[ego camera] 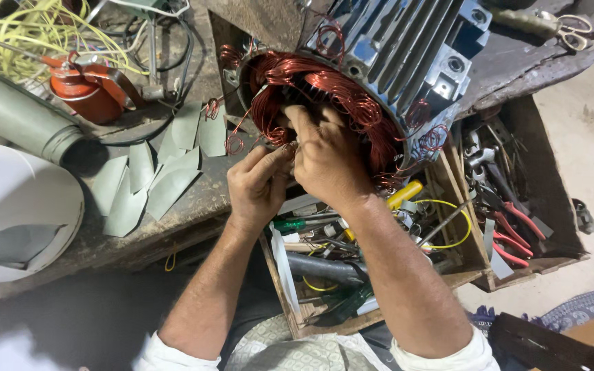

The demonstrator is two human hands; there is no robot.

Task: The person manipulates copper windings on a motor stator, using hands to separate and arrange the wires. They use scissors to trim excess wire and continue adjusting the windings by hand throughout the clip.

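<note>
Copper everywhere. The winding (324,96) of reddish enamelled wire fills the open mouth of a blue finned motor housing (407,48) that lies on its side at the edge of the bench (194,199), hanging partly over an open wooden tool drawer (462,227).

Both hands are right at the coil ends. The right hand (328,158) has its fingers pushed in among the copper loops at the lower edge of the stator opening, curled closed around a bundle of strands as far as I can tell. The left hand (259,185) sits just beside it, thumb and fingertips pinched together on what looks like a loose wire end or a thin slip of something; too small to say which.

My read: this is the coil-seating stage, where the loops get pressed and tucked into the slots. Any following move here wants a gentle touch, since enamel scratches easily and stray loops (232,141) dangle out on the left side.

Around it: grey-green strips of insulation paper (152,178) spread on the bench, an orange oil can (87,89) behind them, red-handled pliers (513,237) in a side compartment, scissors (572,31) top right.
</note>
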